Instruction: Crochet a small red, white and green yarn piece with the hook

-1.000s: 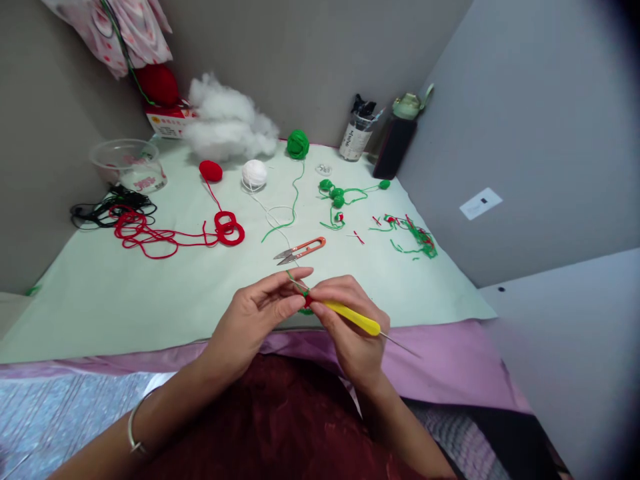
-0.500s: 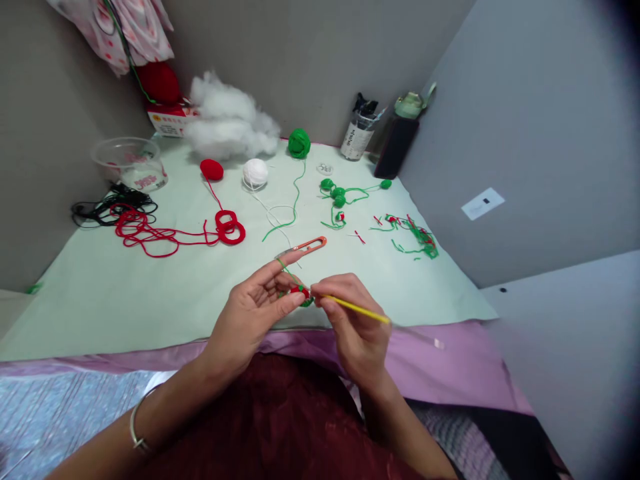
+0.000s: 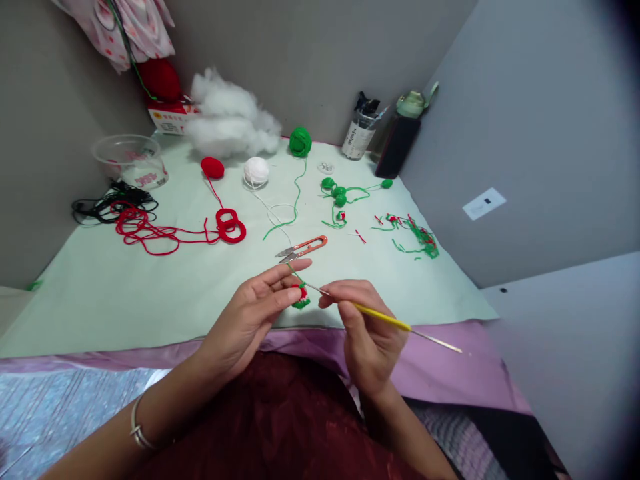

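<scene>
Between the thumb and fingers of my left hand [image 3: 253, 303] is a small crocheted piece [image 3: 301, 301] in red, white and green. A green yarn strand [image 3: 295, 271] runs from it up over my left index finger, which is stretched out. My right hand [image 3: 373, 327] grips a crochet hook [image 3: 383, 317] by its yellow handle. The hook's thin metal shaft points left, its tip at the top of the piece by the green strand. Just beyond my left fingertips lie orange thread snips [image 3: 313, 247] with their blades apart.
Red [image 3: 213, 168], white [image 3: 257, 171] and green yarn balls [image 3: 300, 142] sit toward the back, before white stuffing [image 3: 230, 120]. Red yarn [image 3: 150, 233] and a clear tub [image 3: 130, 163] are left. Green crocheted pieces [image 3: 340, 195], yarn scraps [image 3: 423, 240], a pen cup [image 3: 359, 137] and a bottle [image 3: 400, 137] stand or lie right.
My right hand has moved right and slightly down with the crochet hook, baring its metal shaft. My left index finger has shifted, so the snips' blades now show.
</scene>
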A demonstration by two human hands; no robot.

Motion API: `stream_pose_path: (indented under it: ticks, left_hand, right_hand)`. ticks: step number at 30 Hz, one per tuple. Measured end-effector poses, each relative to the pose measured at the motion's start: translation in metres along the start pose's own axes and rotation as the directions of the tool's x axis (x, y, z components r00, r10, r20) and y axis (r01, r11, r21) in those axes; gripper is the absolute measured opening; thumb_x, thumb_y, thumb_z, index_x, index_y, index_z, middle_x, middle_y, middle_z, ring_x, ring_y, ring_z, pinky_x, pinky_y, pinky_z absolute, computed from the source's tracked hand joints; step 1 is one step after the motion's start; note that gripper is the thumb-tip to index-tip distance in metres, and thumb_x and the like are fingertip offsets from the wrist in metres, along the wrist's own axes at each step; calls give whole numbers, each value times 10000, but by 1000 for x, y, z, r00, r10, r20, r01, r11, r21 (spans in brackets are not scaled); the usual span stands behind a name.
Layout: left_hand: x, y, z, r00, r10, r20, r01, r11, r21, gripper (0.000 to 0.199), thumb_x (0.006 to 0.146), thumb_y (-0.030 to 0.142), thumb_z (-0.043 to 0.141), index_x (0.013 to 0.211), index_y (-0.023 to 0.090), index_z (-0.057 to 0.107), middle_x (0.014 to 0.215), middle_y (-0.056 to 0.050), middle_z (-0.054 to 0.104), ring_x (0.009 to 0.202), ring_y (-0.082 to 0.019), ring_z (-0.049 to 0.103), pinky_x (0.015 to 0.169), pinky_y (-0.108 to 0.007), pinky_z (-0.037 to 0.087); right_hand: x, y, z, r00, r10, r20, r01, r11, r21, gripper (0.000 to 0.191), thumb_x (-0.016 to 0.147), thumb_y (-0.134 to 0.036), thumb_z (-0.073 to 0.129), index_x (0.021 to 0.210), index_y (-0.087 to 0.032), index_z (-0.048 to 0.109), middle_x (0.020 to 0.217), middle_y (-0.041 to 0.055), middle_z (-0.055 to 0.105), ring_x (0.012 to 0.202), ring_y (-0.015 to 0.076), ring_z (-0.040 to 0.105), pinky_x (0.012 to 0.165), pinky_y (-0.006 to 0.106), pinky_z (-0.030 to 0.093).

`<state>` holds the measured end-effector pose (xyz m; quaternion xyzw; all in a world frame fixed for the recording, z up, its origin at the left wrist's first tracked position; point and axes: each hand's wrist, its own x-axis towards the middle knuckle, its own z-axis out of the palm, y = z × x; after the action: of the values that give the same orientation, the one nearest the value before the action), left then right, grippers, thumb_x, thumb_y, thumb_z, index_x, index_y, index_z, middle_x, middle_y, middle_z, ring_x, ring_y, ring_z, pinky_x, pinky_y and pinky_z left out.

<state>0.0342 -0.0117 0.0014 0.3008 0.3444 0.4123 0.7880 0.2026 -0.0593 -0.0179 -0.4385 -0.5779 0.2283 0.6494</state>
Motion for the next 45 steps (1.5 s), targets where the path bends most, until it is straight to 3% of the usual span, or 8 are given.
stream_pose_path:
  ticks: [7,16,22,26,31,34,39,45]
  left_hand:
    - [-1,-3,1,996,81,38,-84,991,102,335,824,258,870,1157,288,849,873,3,705,855,-129,615,849,-237,487]
    - [3,-12,3,992,121,32,-124,983,135,308,856,292,856,1163,267,839,931,-17,777,916,-172,669,931,-298,505]
    - [7,-14,8,1000,-16,7,16,996,-86,341,836,267,870,1174,239,833,892,-16,751,900,-143,656,885,-242,496]
    - [8,-8,3,995,-89,46,93,992,-85,331,821,229,870,1152,220,844,859,-17,726,851,-128,627,839,-220,484]
    - [6,-6,2,997,74,-15,-73,996,43,335,826,224,864,1160,232,844,802,20,653,800,-107,564,809,-207,448]
    - [4,-11,7,989,143,-32,-142,988,55,421,809,220,879,1225,253,820,808,23,665,831,-130,587,864,-242,462]
    - [5,-15,11,1000,12,-12,-13,997,-80,391,839,255,863,1226,224,816,887,-14,729,924,-151,639,923,-254,483]
    - [9,-7,2,998,-60,1,60,996,-70,336,815,211,866,1150,218,852,862,-13,729,818,-103,600,834,-188,469]
  right_hand:
    - [6,3,5,975,224,4,-214,926,311,151,1000,-272,665,979,-270,814,885,26,753,695,154,687,629,318,574]
    - [2,5,12,998,51,32,-52,998,41,227,1027,-207,608,1109,-319,788,1013,36,792,914,200,734,773,367,619]
    - [-7,10,12,951,-268,153,306,879,-365,432,966,-116,668,1302,-377,738,1195,56,756,1067,233,732,872,384,631]
    - [0,7,7,991,-128,30,131,971,-200,328,988,-118,631,1196,-325,777,998,42,763,921,201,721,798,360,612]
    - [9,4,4,991,130,-28,-124,981,150,211,1038,-224,581,1007,-265,786,872,23,711,684,149,656,638,321,571]
    - [2,11,11,1000,-14,26,17,994,-110,241,1012,-172,623,1128,-309,784,968,37,742,838,179,717,737,343,617]
    - [-8,21,22,914,-398,75,387,804,-451,445,966,-115,673,1353,-331,710,1142,79,754,1006,229,740,793,380,652]
    - [6,8,10,995,-74,-69,69,995,-71,248,998,-111,613,1088,-256,793,925,33,754,833,170,697,742,336,588]
